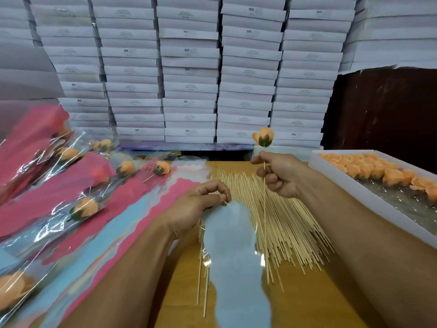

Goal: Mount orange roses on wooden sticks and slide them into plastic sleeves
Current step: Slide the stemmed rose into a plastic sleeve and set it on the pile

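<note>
My right hand (277,175) pinches a wooden stick (264,221) upright, with an orange rose (263,137) mounted on its top end. The stick's lower end hangs over the pile of loose sticks (290,221) spread on the wooden table. My left hand (197,204) pinches the top edge of a pale blue plastic sleeve (234,261), which lies lengthwise over the sticks toward me. The rose stick stands just right of the sleeve, outside it.
A white box (369,197) at the right holds several orange rose heads (378,171). Finished sleeved roses (82,207) and pink and blue sleeves (113,223) pile up at the left. Stacks of white boxes (189,67) wall off the back.
</note>
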The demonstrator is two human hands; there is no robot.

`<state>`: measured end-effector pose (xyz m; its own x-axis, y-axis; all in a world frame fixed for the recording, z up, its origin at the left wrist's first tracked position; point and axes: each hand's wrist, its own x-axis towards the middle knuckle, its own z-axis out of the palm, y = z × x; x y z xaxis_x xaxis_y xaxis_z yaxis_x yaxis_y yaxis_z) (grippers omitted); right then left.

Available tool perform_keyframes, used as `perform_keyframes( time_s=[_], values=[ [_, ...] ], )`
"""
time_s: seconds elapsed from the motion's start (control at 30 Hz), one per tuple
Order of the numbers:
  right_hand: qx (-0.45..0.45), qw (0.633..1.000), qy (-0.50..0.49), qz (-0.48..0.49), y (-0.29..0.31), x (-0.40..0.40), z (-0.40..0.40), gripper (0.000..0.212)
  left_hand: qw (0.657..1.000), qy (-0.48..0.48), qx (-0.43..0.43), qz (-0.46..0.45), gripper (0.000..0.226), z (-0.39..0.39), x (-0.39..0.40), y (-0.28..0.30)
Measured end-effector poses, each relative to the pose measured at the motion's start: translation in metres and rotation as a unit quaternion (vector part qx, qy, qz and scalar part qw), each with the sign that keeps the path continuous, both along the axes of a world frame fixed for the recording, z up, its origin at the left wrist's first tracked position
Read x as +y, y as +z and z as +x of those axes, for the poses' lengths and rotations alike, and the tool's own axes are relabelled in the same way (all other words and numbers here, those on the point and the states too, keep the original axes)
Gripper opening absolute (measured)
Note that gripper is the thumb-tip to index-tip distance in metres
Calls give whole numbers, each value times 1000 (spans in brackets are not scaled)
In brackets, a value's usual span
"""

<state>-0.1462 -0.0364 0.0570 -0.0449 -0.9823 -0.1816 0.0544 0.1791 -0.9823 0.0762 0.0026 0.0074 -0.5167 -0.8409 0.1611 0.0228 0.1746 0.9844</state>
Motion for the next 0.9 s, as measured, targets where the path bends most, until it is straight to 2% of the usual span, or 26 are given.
perform_keyframes(
  time_s=[0.2,0.33,0.67,0.9],
  values=[
    [37,998,-49,-6,27,-31,3,32,991,-116,-13,58,5,1,4,0],
    [47,994,-98,-12,40,-46,-3,29,982,-158,-26,104,5,3,8,2],
    [63,984,-166,-24,39,-61,-8,33,977,-179,-25,110,6,4,9,4],
    [69,991,-116,-10,26,-51,6,29,981,-161,-15,102,9,3,8,4]
  ],
)
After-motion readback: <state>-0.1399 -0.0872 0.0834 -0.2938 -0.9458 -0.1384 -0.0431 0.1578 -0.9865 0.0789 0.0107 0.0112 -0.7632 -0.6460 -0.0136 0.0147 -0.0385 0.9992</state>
